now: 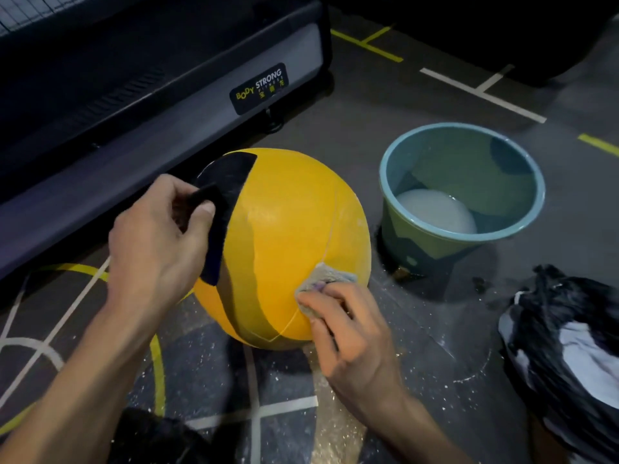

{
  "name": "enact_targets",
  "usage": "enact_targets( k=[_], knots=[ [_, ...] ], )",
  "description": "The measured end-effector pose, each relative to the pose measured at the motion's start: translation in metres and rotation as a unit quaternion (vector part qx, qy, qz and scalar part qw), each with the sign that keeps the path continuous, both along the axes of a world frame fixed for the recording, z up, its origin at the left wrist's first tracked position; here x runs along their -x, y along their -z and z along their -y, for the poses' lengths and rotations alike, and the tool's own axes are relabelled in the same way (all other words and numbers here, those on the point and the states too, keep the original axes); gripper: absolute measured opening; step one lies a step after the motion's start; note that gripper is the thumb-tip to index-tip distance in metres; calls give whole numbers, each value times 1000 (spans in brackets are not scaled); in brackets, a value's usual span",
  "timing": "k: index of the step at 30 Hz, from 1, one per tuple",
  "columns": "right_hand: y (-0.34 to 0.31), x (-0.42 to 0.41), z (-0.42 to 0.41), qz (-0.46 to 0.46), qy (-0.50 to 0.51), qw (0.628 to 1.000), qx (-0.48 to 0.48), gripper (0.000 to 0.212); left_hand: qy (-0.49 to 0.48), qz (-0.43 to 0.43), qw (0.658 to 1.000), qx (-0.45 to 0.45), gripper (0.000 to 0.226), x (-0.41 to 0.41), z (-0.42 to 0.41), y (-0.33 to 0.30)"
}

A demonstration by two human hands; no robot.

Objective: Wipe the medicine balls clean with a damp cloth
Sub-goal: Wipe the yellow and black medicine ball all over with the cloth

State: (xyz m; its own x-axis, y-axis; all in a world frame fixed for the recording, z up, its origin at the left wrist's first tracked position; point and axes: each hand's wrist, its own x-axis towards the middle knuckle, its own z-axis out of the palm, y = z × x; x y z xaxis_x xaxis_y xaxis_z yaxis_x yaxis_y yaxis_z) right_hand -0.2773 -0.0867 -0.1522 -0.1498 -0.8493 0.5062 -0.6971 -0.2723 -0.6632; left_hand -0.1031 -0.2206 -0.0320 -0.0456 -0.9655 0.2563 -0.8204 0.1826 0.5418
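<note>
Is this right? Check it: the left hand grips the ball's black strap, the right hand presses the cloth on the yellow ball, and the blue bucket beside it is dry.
Not quite. The bucket is not dry: the head view shows cloudy water in its bottom. The rest holds: the left hand grips the black strap, and the right hand presses the cloth on the yellow ball.

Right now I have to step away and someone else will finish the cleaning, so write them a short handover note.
Left hand grips the black strap on the yellow medicine ball, steadying it on the floor.
Right hand presses the damp cloth against the ball's lower right side.
Blue bucket with water stands just right of the ball.
Done: wiping of this ball is under way.
Left: how much of it is wiped cannot be told; no other ball is in view.
</note>
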Motion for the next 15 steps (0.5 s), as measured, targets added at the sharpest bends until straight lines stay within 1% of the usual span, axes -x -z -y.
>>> enact_targets(
  k=[2, 4, 6, 9, 11, 13, 15],
  knots=[
    [-3, -8, 4, -28, -6, 999, 18, 36, 6, 35, 999, 13, 21, 5, -3, 5],
    [-7, -15, 7, -66, -15, 997, 31, 33, 4, 74, 997, 22, 39, 6, -1, 12],
    [-10, -19, 9, -95, -30, 994, 36, 30, 12, 82, 997, 11, 53, 4, 4, 19],
    [-13, -20, 15, -114, -39, 992, 49, 23, 25, 69, 997, -27, 72, 0, 7, 26],
    [-18, -19, 20, -123, -45, 990, 55, 22, 31, 58, 997, -33, 77, -1, 7, 30],
    [-26, -18, 26, -134, -59, 987, 59, 21, 32, 46, 998, -34, 74, -4, 7, 33],
    [-30, -9, 38, -117, -50, 990, 54, 19, 31, 39, 998, -43, 71, -11, 5, 35]
  ],
)
